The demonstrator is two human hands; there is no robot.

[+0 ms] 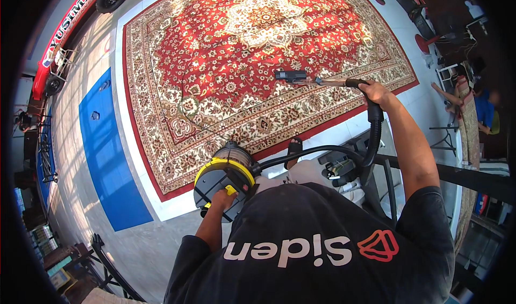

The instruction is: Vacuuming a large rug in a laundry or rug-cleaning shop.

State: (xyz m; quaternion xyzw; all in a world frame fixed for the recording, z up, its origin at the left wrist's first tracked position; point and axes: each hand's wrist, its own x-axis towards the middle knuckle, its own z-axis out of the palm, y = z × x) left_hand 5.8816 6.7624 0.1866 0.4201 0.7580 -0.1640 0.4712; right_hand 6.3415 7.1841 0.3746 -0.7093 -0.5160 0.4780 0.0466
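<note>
My right hand (375, 92) is closed around the black handle of a vacuum hose (375, 122). From it a wand runs left to a dark vacuum floor nozzle (290, 76), which lies on a red and beige floral carpet (266, 54). My left hand (224, 200) is at the top of a canister vacuum cleaner (225, 175) with a yellow rim, its fingers by a yellow part; whether they grip it is unclear. The hose curves from the canister past my legs. A thin cord crosses the carpet.
A blue mat (111, 155) lies left of the carpet. A red vehicle (76, 26) stands at upper left. Black metal frames (109, 271) are at lower left. At right are a rolled carpet (467, 135), a folding stand and a person in blue (483, 108). A sandalled foot (295, 147) rests near the carpet's edge.
</note>
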